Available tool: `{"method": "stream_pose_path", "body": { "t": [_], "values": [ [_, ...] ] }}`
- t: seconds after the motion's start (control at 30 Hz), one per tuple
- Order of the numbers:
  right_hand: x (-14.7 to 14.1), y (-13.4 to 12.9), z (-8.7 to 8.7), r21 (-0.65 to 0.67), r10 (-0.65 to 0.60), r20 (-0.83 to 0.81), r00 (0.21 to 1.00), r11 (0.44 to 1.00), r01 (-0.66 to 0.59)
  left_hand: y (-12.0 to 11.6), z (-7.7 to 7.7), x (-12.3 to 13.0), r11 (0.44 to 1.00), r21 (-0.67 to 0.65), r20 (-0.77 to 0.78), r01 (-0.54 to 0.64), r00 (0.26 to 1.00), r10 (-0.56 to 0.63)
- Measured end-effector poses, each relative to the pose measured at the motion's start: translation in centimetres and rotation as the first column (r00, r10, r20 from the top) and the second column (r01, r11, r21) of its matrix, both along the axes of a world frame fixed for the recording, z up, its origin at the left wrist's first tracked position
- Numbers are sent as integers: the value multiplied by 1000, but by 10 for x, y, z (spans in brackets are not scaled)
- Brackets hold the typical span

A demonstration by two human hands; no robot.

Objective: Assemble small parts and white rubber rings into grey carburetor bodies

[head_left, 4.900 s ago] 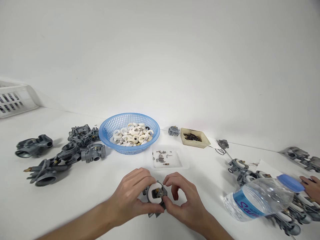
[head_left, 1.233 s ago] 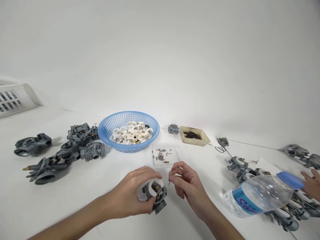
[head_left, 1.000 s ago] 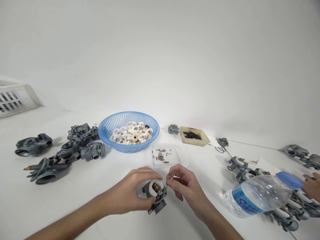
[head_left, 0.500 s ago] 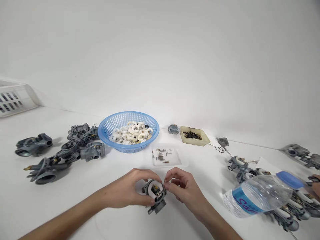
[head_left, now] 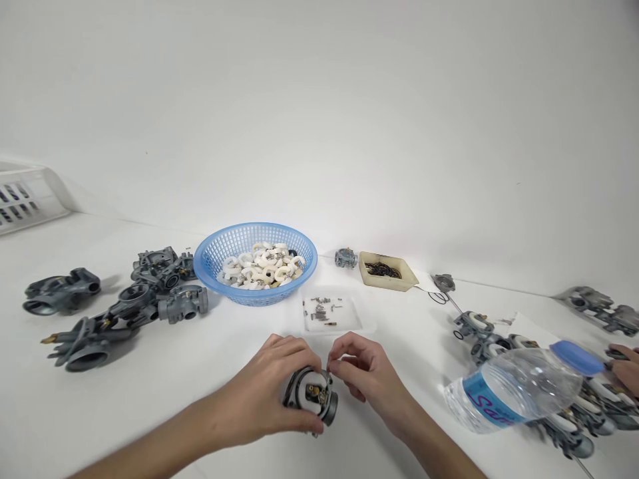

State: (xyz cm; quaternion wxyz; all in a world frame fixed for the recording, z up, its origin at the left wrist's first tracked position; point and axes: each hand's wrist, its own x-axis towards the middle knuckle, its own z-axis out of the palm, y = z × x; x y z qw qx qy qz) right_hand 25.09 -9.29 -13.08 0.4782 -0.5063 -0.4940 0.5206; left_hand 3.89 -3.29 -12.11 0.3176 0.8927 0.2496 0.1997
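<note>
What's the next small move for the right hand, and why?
Probably ease the right hand slightly toward the white curved piece: its pinched fingertips sit right by the rim of the grey metal body, which the left hand grips. Whether they pinch a small part, I can't tell.

The held carburetor point(head_left: 327, 406) looks like matt grey metal, the bottle point(head_left: 522, 389) like smooth, glossy plastic.
</note>
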Motion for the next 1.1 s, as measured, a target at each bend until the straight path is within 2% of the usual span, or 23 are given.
{"method": "stream_pose_path", "body": {
  "t": [0.23,0.47,0.9,1.1],
  "values": [
    [-2,0,0,-19,-9,13,1000,1000,10,-6,-6,2,998,28,-32,-59,998,60],
    [-5,0,0,-24,-37,37,999,999,38,-2,-5,0,990,-63,-12,-129,992,128],
    [-11,-1,-7,-27,-98,-16,995,995,97,0,0,-1,986,-121,3,-117,993,118],
    [-11,-2,-2,-78,-57,-28,998,995,55,0,2,-1,985,-137,-38,-106,994,102]
  ]
}}
